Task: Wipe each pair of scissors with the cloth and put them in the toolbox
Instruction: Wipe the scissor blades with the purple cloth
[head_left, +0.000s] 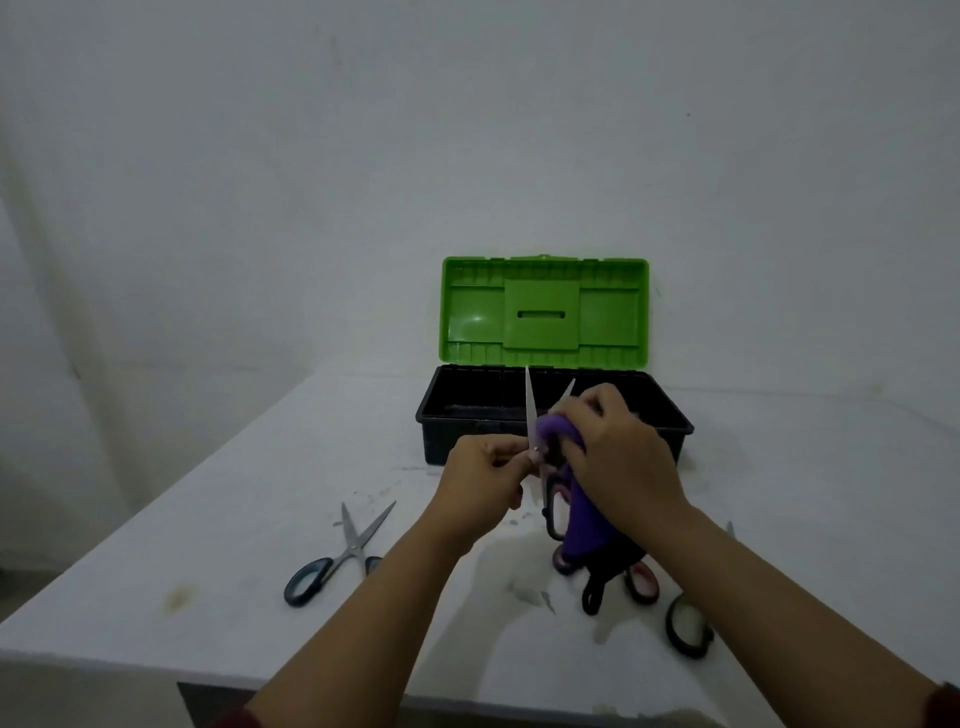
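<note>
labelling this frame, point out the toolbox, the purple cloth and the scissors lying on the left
toolbox (545, 312), head view, inside of open green lid
purple cloth (584, 525), head view, hanging part
scissors (349, 543), head view, near the blades' pivot

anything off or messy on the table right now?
Mostly tidy. The white table has a yellowish stain near its left front and scuffs or wet-looking marks under the hands. The blue-handled scissors lie splayed open. The toolbox is open and looks undamaged.
</note>
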